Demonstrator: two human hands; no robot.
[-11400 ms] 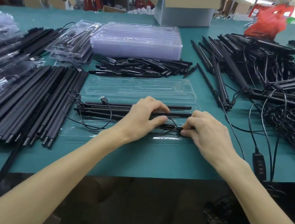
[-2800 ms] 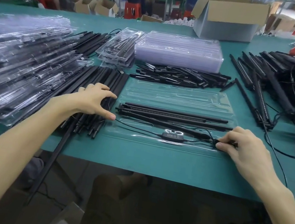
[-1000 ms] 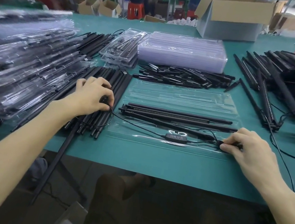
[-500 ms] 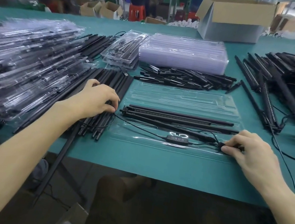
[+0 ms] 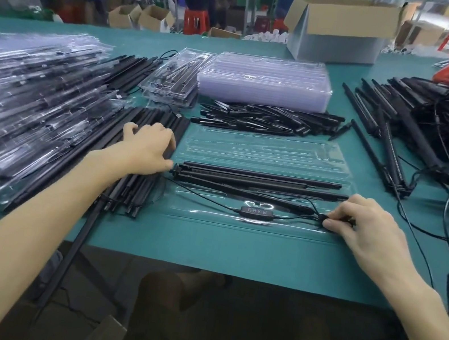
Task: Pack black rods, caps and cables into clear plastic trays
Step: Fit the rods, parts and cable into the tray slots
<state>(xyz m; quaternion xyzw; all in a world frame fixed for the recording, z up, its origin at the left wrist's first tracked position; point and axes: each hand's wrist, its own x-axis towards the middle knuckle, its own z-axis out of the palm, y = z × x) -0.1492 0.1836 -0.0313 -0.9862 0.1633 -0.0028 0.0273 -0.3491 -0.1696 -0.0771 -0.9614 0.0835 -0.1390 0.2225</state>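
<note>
Three black rods (image 5: 261,177) lie lengthwise in the near half of an open clear tray (image 5: 265,150), which sits by the front edge of the desk (image 5: 204,244), about midway along it. In front of them, in the tray's nearest channel, a thin cable (image 5: 206,198) runs left to right through a small inline controller (image 5: 254,211). The right hand (image 5: 366,227) pinches the cable's bunched right end between thumb and forefinger, at the tray's right end. The left hand (image 5: 145,150) lies with bent fingers on a loose bundle of rods (image 5: 132,192) just left of the tray, its thumb tip touching the left end of the trayed rods. The cable leads under it, and I cannot tell whether it grips anything. Behind the tray lies a heap of short black caps (image 5: 268,119), and behind that a stack of empty trays (image 5: 262,83). Packed trays (image 5: 19,103) cover the desk's left side, and a tangle of rods and cords (image 5: 448,134) fills the right side. A cardboard box (image 5: 340,31) stands at the far edge
</note>
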